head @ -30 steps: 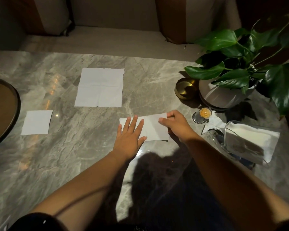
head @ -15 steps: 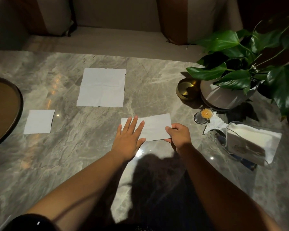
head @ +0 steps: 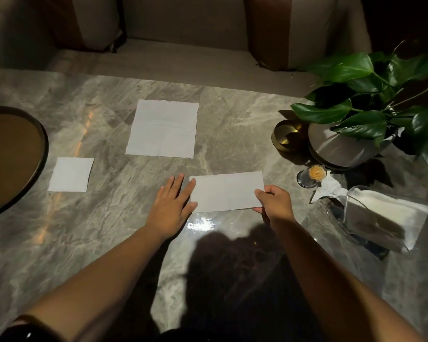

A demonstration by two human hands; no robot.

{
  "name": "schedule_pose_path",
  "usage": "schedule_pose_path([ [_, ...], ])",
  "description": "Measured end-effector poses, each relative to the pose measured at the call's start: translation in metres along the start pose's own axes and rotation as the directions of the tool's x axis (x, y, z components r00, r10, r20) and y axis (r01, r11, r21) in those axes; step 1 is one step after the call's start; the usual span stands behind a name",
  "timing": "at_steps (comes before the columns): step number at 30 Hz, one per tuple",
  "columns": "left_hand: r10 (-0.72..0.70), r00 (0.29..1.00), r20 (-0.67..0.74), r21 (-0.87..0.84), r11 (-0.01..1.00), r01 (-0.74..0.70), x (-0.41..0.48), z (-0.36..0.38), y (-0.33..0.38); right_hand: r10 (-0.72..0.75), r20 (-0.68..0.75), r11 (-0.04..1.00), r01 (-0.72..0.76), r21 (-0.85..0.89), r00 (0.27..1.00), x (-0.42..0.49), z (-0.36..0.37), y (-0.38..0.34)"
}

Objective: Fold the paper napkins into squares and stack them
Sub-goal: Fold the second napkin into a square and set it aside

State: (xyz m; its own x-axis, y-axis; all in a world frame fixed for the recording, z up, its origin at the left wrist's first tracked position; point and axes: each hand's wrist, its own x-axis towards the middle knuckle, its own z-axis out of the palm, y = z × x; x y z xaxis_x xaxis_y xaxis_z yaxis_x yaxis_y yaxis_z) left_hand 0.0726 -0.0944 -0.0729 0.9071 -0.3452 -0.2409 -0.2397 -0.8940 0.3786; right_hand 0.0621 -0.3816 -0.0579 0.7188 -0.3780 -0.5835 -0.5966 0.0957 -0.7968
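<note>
Two bare hands work a half-folded napkin (head: 225,192) on a grey marble table (head: 104,243). We see the paper lying flat as a long rectangle near the table's middle. Its long edges run left to right, and its near edge lies just ahead of a bright glare on the stone. The left hand (head: 169,208) lies flat, fingers straight and slightly spread, with forefinger and thumb touching the napkin's left short edge. The right hand (head: 273,206) pinches the near right corner, thumb on top and the other fingers curled beneath. We cannot tell whether that corner is lifted.

Farther back, well apart from the hands, an unfolded napkin (head: 162,129) lies spread open, its far edge ragged. To the left, a folded square napkin (head: 71,174) sits just beside the dark rim of a round tray (head: 44,149), not touching it. Wide stretches of marble separate the three papers.

The right side is crowded. A brass bowl (head: 286,135) stands hard beside a potted plant (head: 339,146), whose leaves reach past the frame's right edge. A small glass of toothpicks (head: 314,175) stands near the rectangle's far right corner. A clear napkin holder (head: 371,218) sits near the right forearm. A cushioned bench (head: 183,58) runs along the table's far edge.
</note>
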Motion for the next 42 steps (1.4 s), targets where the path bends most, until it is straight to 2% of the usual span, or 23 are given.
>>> schedule_pose_path([
  [4,-0.016,1.0,0.0,0.045,0.999,0.016,-0.001,0.003,0.002,-0.034,-0.019,0.998,0.032,-0.06,0.999,-0.002,0.001,-0.001],
  [7,-0.014,1.0,0.0,0.038,0.999,0.014,0.0,0.003,0.001,-0.118,-0.025,0.984,0.113,-0.137,0.993,-0.006,0.005,-0.006],
  [11,-0.013,1.0,-0.004,0.039,0.999,0.013,0.0,0.004,0.002,-0.247,0.056,0.949,0.253,-0.189,0.967,-0.022,0.018,-0.018],
  [14,-0.017,1.0,0.001,0.032,0.999,0.017,0.0,0.004,0.002,-0.319,0.123,0.929,0.336,-0.155,0.94,-0.037,0.037,-0.027],
  [22,0.003,1.0,0.018,0.003,1.0,-0.003,0.001,0.005,-0.002,-0.343,0.254,0.9,0.394,-0.185,0.904,-0.05,0.085,-0.021],
  [26,0.009,1.0,0.023,-0.007,1.0,-0.009,0.0,0.004,-0.002,-0.272,0.335,0.923,0.343,-0.176,0.902,-0.046,0.094,-0.015],
  [30,0.005,1.0,0.027,0.007,1.0,-0.006,0.0,0.003,-0.001,-0.303,0.281,0.906,0.367,-0.213,0.911,-0.036,0.083,-0.016],
  [33,0.008,0.999,0.036,0.012,1.0,-0.008,0.0,0.001,0.001,-0.38,0.281,0.796,0.466,-0.386,0.881,-0.024,0.066,-0.019],
  [36,0.003,0.999,0.034,0.018,1.0,-0.004,-0.001,0.001,0.001,-0.477,0.402,0.561,0.623,-0.545,0.782,-0.015,0.053,-0.02],
  [38,0.001,0.999,0.037,0.026,1.0,-0.002,0.0,0.0,0.001,-0.454,0.44,0.516,0.632,-0.578,0.774,-0.013,0.049,-0.019],
  [42,0.004,0.999,0.034,0.033,0.999,-0.005,0.0,-0.001,0.002,-0.367,0.46,0.448,0.587,-0.674,0.809,-0.011,0.048,-0.016],
])
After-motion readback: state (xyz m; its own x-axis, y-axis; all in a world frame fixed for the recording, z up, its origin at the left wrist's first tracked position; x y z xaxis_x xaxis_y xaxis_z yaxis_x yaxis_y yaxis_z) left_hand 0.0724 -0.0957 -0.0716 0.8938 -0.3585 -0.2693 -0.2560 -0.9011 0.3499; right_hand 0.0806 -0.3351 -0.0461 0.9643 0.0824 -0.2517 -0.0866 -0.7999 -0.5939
